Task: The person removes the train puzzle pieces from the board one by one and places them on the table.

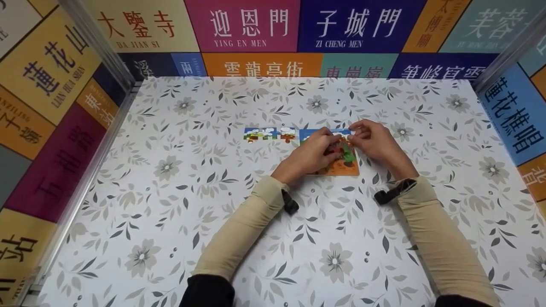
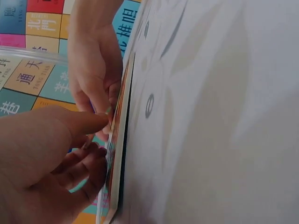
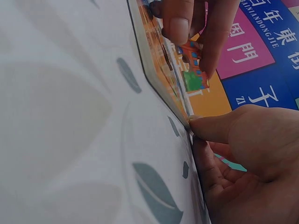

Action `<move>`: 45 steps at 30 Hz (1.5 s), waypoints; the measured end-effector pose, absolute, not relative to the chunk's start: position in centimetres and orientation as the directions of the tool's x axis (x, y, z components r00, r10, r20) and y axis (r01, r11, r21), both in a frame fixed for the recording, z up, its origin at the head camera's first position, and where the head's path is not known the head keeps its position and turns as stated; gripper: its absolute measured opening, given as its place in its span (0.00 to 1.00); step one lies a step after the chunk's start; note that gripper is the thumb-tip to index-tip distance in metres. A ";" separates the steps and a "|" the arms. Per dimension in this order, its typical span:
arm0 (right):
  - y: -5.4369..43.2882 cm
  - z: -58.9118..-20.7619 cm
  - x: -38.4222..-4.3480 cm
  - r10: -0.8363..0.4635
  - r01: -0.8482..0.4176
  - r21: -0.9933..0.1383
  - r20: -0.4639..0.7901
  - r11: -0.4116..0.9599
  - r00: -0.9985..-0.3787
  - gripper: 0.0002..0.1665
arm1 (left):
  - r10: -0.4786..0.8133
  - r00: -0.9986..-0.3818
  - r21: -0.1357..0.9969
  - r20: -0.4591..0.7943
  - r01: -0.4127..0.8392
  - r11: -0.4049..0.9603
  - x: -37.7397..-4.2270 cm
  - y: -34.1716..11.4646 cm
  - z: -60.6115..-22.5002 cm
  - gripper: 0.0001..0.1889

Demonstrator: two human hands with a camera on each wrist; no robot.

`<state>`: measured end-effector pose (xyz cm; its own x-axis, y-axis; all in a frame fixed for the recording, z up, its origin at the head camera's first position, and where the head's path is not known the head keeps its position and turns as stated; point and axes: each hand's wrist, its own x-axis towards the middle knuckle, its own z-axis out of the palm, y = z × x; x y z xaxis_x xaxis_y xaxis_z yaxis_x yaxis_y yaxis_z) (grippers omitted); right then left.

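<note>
A jigsaw puzzle board (image 1: 346, 169) with a blue top and an orange lower part lies flat on the table. Over its middle is my left hand (image 1: 310, 150), which covers much of the picture. The right wrist view shows a small orange and green puzzle piece (image 3: 195, 77) pinched between that hand's thumb and fingers, above the board. At the board's right edge, my right hand (image 1: 374, 140) pinches the rim, its thumb (image 3: 212, 128) at the corner in the right wrist view. In the left wrist view, both hands meet close over the board, seen edge-on.
Left of the board lie joined or closely set puzzle pieces (image 1: 261, 134) in blue, white and green, with another small group (image 1: 288, 134) beside them. The tabletop (image 1: 204, 238) has a leaf and flower print. Coloured panels with lettering (image 1: 243, 25) stand around its back and sides.
</note>
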<state>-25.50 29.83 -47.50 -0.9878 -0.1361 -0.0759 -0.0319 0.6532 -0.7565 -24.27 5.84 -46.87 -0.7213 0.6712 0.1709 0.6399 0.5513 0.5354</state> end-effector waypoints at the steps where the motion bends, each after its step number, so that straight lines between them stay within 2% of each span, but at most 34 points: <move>1: 29.8 -47.5 -25.5 -0.136 -0.033 -0.761 -0.074 0.648 -0.988 0.22 | 0.669 -0.719 0.541 0.185 0.643 0.542 -24.4 5.7 -46.8 0.24; 6: 29.8 -47.5 -25.5 -0.139 -0.041 -0.754 -0.066 0.655 -0.988 0.21 | 0.651 -0.728 0.553 0.215 0.640 0.533 -24.5 4.8 -46.6 0.27; 16: 29.9 -47.5 -25.5 -0.128 -0.024 -0.747 -0.082 0.664 -0.988 0.21 | 0.637 -0.748 0.580 0.186 0.607 0.544 -24.6 3.2 -46.2 0.27; 24: 29.9 -47.6 -25.5 -0.121 -0.005 -0.754 -0.099 0.657 -0.988 0.21 | 0.596 -0.775 0.564 0.209 0.594 0.574 -24.8 1.5 -46.0 0.26; 32: 29.8 -47.4 -25.4 -0.119 -0.006 -0.756 -0.096 0.655 -0.988 0.22 | 0.562 -0.785 0.600 0.262 0.588 0.542 -25.0 -0.1 -45.7 0.22; 45: 29.9 -47.7 -25.6 -0.115 -0.006 -0.751 -0.093 0.660 -0.989 0.22 | 0.564 -0.756 0.638 0.332 0.621 0.455 -25.2 -2.8 -45.7 0.18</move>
<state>-25.64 29.94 -47.69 -0.9890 -0.1151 -0.0929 -0.0062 0.6601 -0.7512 -25.24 -2.78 -45.68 -0.7556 0.5645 0.3324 0.6209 0.4554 0.6381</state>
